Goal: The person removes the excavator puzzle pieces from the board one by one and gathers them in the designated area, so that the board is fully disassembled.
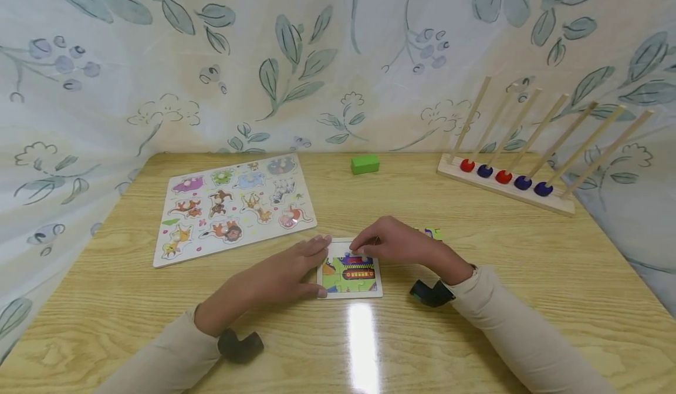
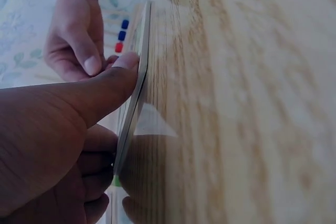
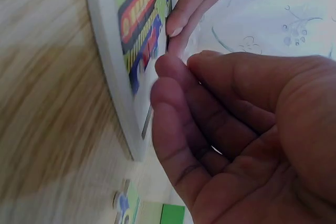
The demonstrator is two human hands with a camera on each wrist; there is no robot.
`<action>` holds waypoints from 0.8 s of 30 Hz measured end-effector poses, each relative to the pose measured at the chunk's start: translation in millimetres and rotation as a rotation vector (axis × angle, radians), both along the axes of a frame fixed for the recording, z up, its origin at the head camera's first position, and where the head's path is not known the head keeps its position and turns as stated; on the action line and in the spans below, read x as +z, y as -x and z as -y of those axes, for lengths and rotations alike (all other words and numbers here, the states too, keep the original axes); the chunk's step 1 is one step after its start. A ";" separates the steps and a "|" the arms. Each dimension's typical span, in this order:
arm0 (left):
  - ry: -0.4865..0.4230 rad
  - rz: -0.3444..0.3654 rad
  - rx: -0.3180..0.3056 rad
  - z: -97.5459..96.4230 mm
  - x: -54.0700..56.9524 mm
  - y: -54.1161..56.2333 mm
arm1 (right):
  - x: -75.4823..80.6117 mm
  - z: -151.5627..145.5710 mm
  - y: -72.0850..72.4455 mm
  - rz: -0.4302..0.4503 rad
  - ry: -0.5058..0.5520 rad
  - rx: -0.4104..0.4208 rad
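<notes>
At table centre, near the front edge: small train puzzle (image 1: 350, 269) in a white frame, lying flat on the wooden table (image 1: 475, 253). Left hand (image 1: 285, 270) comes in from 8 o'clock, fingers nearly straight along the frame's left edge, thumb pressed on the near left corner; the left wrist view shows the thumb (image 2: 118, 80) flat against the frame edge (image 2: 137, 98), other fingers loosely curled on the far side, steadying it rather than gripping. Right hand (image 1: 393, 242) comes in from 4 o'clock, over the frame's top edge, fingers curled with tips down on the picture's upper strip; the right wrist view shows fingertips (image 3: 168, 85) bunched just off the puzzle face (image 3: 137, 30), but cannot tell whether they pinch a piece. Both hands cover the top and left of the puzzle; the lower right part is in plain sight. One loose puzzle piece (image 1: 433, 233) lies at 2 o'clock of the puzzle, partly hidden behind the right hand, seen again low in the right wrist view (image 3: 126, 203). Animal peg board (image 1: 235, 206) lies flat at 10 o'clock, well apart from the hands. Green block (image 1: 365, 164) sits at 12 o'clock near the back edge. Bead rack (image 1: 507, 179) with slanted wooden rods, red and blue beads at the rod bases, stands at 2 o'clock, far corner. Leaf-print cloth (image 1: 317, 59) hangs behind and to both sides of the table.
</notes>
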State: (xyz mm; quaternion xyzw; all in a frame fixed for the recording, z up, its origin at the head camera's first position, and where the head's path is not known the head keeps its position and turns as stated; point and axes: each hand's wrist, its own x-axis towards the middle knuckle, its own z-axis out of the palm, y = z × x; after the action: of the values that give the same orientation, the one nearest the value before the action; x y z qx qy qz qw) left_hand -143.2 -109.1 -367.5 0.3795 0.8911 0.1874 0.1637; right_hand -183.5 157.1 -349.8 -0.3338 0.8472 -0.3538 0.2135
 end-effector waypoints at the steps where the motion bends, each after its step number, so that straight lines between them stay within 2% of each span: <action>1: -0.002 -0.002 -0.002 0.1 -0.2 0.2 | -0.5 1.2 0.0 0.000 0.004 0.010; 14: -0.030 0.016 -0.003 0.2 -3.6 2.3 | -4.2 17.0 -0.4 0.045 0.041 0.059; 24: -0.035 0.025 0.024 0.0 -5.3 2.5 | -6.1 23.8 0.3 0.074 0.023 0.024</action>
State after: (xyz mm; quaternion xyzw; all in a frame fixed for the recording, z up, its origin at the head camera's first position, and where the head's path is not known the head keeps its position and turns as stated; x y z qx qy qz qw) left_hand -145.7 -109.0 -372.8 0.3691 0.8902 0.2095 0.1658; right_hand -183.8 133.3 -355.9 -0.3329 0.8307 -0.3730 0.2451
